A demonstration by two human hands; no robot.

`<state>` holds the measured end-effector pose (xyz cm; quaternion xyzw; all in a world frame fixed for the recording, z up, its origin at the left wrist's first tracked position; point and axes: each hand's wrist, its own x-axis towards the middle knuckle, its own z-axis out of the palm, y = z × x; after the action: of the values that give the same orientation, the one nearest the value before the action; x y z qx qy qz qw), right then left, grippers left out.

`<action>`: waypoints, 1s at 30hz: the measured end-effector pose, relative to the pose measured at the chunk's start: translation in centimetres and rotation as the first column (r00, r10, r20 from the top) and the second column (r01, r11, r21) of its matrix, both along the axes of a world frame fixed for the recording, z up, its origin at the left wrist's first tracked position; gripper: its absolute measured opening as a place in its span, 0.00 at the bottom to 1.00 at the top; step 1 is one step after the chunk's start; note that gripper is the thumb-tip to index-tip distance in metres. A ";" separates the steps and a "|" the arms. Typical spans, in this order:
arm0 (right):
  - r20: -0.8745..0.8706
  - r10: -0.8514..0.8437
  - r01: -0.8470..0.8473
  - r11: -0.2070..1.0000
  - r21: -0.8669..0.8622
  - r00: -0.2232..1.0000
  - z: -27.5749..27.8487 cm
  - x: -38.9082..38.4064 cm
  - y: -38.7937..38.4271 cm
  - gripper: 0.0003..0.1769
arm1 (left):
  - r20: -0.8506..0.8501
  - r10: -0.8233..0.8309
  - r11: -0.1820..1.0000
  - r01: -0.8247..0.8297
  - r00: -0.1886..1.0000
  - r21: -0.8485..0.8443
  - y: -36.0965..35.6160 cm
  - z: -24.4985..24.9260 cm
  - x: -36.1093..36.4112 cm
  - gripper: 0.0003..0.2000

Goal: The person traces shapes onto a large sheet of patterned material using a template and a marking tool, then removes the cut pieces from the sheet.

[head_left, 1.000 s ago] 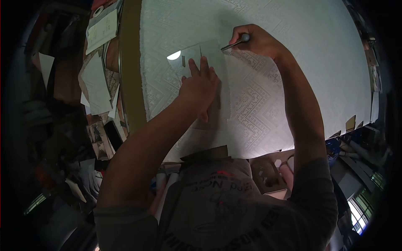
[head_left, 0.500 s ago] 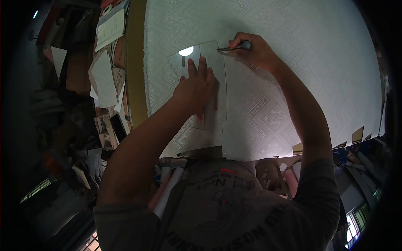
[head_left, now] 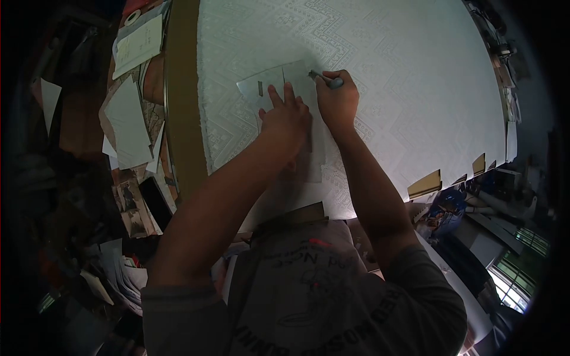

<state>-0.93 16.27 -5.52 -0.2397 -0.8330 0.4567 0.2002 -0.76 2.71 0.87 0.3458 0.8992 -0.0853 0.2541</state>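
Observation:
White fabric (head_left: 409, 77) with a raised zigzag pattern covers the table. On it lies a see-through pattern template (head_left: 267, 77) with straight edges and dark slot-like marks. My left hand (head_left: 286, 123) lies flat on the template with its fingers spread, pressing it to the fabric. Just right of it, my right hand (head_left: 339, 101) closes round a pen-like grey tool (head_left: 333, 83) with a thick end. Its thin dark tip points left, at the template's upper right edge. I cannot make out what kind of tip it is.
Left of the table's brown edge strip (head_left: 181, 89) are loose papers (head_left: 127, 121), a notepad (head_left: 138, 47), a tape roll (head_left: 132, 18) and a dark phone-like object (head_left: 155, 199). Brown card pieces (head_left: 425, 184) show at the fabric's near edge. A blue object (head_left: 448, 207) sits beyond the near right corner.
My right hand has shifted closer to my left hand, its forearm more upright. The tool's tip stays near the template's upper right edge. The view has turned, and the bright reflection on the template is gone.

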 end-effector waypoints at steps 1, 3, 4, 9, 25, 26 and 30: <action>0.000 -0.008 0.008 1.000 0.019 1.000 0.2 0.0 -0.2 0.11 | 0.043 -0.055 0.996 0.058 0.998 -0.061 0.3 0.3 -0.4 0.71; 0.030 -0.005 0.001 0.990 0.144 1.000 0.6 -0.2 -0.7 0.11 | 0.088 -0.113 0.987 0.122 0.990 -0.105 0.5 0.1 -0.7 0.72; 0.029 -0.006 0.001 0.987 0.159 1.000 0.8 -0.3 -1.1 0.11 | 0.083 -0.123 0.984 0.132 0.989 -0.123 0.6 -0.4 -0.7 0.73; 0.048 0.020 -0.029 0.981 0.190 0.999 0.8 -2.5 -0.9 0.11 | 0.129 -0.095 0.985 0.112 0.987 -0.134 0.7 -2.2 -0.9 0.68; 0.047 0.302 -0.305 0.950 0.073 0.952 1.3 -3.6 3.8 0.09 | 0.096 0.109 0.994 -0.106 0.989 -0.036 -0.3 0.0 0.0 0.49; 0.066 0.432 -0.434 0.900 0.028 0.899 1.2 -4.7 5.5 0.07 | 0.067 0.073 0.996 -0.070 0.995 -0.052 -0.3 0.2 0.2 0.50; 0.200 0.792 -0.795 0.601 -0.089 0.577 3.2 -10.0 9.6 0.07 | 0.012 0.128 0.987 -0.126 0.992 -0.103 1.4 -0.1 0.6 0.69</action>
<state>-10.94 25.90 -2.33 0.1102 -0.8710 0.4644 -0.1166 -0.20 4.09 0.74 0.2751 0.9115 -0.1113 0.2849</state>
